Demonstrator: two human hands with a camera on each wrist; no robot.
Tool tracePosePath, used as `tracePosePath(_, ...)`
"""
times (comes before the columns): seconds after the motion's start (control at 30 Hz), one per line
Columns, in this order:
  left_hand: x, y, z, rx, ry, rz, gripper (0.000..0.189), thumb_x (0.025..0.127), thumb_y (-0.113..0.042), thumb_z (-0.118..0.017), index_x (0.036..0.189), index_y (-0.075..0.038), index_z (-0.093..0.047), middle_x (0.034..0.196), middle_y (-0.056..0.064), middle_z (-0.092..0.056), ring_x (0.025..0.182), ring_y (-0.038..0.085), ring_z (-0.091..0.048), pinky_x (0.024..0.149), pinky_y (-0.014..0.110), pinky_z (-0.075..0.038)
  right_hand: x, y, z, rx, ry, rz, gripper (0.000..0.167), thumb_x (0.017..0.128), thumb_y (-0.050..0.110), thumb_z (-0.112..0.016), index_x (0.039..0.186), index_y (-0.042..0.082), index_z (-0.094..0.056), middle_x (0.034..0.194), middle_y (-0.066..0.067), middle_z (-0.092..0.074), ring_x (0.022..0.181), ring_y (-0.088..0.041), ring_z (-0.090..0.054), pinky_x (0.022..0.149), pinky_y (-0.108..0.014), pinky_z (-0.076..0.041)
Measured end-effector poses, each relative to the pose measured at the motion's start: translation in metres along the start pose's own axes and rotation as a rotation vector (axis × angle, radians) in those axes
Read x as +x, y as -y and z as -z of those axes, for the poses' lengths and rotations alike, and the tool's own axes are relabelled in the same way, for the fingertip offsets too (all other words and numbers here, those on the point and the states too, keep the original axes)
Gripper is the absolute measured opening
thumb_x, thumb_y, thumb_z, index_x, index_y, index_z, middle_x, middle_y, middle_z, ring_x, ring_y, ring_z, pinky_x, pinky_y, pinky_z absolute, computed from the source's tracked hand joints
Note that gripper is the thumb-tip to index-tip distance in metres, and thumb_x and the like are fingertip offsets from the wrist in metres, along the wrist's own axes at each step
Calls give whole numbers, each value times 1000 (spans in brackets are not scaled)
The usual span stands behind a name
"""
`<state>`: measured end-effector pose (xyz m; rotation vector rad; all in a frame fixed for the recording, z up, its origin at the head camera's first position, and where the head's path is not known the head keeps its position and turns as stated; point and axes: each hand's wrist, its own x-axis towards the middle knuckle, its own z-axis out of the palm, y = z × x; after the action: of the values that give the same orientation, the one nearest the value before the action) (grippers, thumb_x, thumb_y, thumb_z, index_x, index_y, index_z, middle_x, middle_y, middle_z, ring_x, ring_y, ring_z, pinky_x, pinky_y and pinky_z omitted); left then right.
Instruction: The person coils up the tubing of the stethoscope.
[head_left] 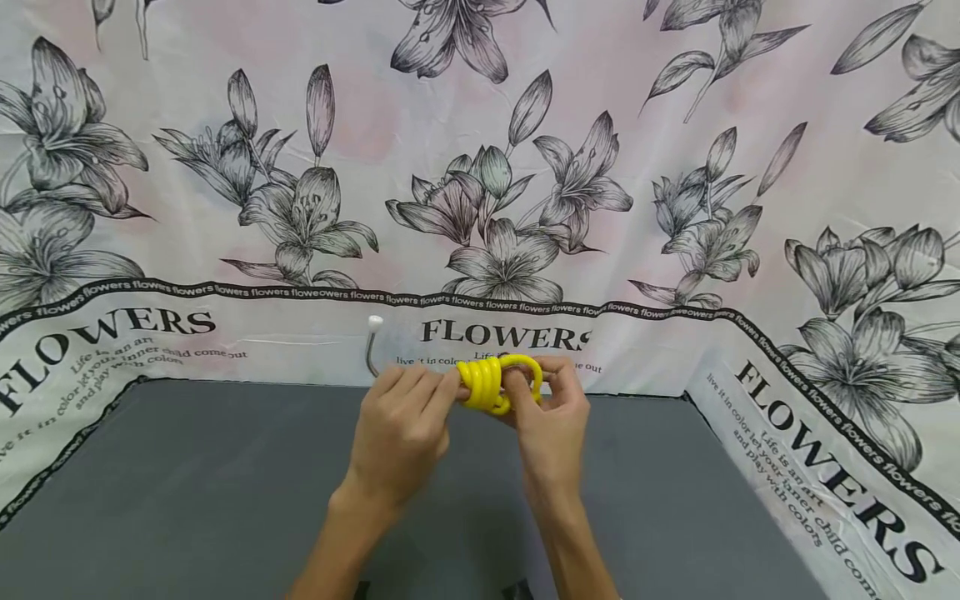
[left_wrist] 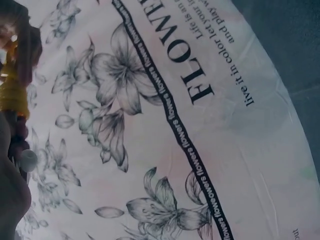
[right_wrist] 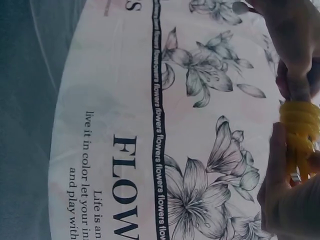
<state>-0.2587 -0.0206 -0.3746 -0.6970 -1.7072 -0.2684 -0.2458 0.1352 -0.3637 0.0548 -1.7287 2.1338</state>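
In the head view, a bright yellow cord is wound in several close turns, with a loop at its right end. My right hand pinches that loop between thumb and fingers. On the coil's left side my left hand is curled around a thin curved metal hook with a white rounded tip. The hook's tip sticks up past the left knuckles; the rest is hidden in the fist. Both wrist views show the yellow turns between the hands, at the left edge in one and the right edge in the other.
Below the hands lies a dark grey tabletop. A white and pink cloth printed with lilies and lettering hangs behind it and runs along both sides. Small dark pieces show at the bottom edge between the forearms.
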Motion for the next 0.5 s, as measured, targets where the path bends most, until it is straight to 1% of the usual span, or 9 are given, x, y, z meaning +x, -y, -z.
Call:
tracePosePath(0.1,-1,5,3,-32,43,44,10,96,-7,-71,92,1,-76,75,8,-74,65,23,-62,65,32,-45,0,3,2,-60,97,-8,18,103,3,-63,114,-8,-54,125,-15,-59,86,-17,-75,82,-36,-65)
tracePosePath(0.13,-1,7,3,-40,54,52,7,93,-6,-75,92,1,-76,75,8,-75,64,23,-63,64,32,-44,0,4,4,-75,129,-20,19,104,3,-61,115,-10,-53,127,-16,-59,88,-16,-75,83,-35,-65)
tracePosePath(0.2,-2,9,2,-52,75,65,7,90,-6,-79,92,0,-76,76,8,-76,65,23,-64,64,32,-45,1,9,9,-95,190,-51,21,106,2,-57,120,-11,-50,133,-18,-56,93,-15,-75,86,-34,-64)
tracePosePath(0.27,-2,11,2,-68,94,83,9,88,-7,-81,93,0,-77,77,8,-77,66,23,-66,64,32,-46,2,13,14,-112,246,-80,29,106,1,-55,131,-9,-44,139,-21,-52,103,-18,-74,91,-35,-63)
tracePosePath(0.33,-4,15,3,-87,128,111,10,89,-8,-82,92,0,-77,78,7,-77,68,22,-67,65,31,-47,3,18,20,-155,294,-99,41,107,6,-55,143,-3,-36,142,-21,-48,113,-22,-72,97,-34,-61)
tracePosePath(0.37,-4,16,3,-103,153,127,9,89,-8,-82,92,-1,-77,79,7,-77,68,21,-67,66,31,-47,4,21,24,-183,303,-100,47,108,9,-55,147,1,-32,143,-21,-46,118,-23,-70,100,-35,-59)
tracePosePath(0.43,-6,21,4,-148,239,167,8,89,-9,-81,92,-2,-76,80,4,-76,67,19,-65,66,30,-46,6,26,31,-266,298,-75,53,109,17,-56,152,8,-28,142,-20,-46,123,-24,-68,104,-33,-57)
tracePosePath(0.47,-7,23,4,-184,302,191,7,90,-9,-80,92,-4,-76,80,3,-76,66,17,-62,66,29,-46,7,28,35,-312,282,-57,53,109,22,-57,153,11,-28,141,-19,-48,123,-22,-67,104,-31,-57)
tracePosePath(0.5,-9,26,3,-231,380,217,6,92,-9,-79,92,-5,-75,81,1,-75,66,14,-59,66,27,-46,8,29,39,-353,265,-41,52,109,25,-57,152,11,-31,141,-18,-49,123,-20,-67,104,-28,-56)
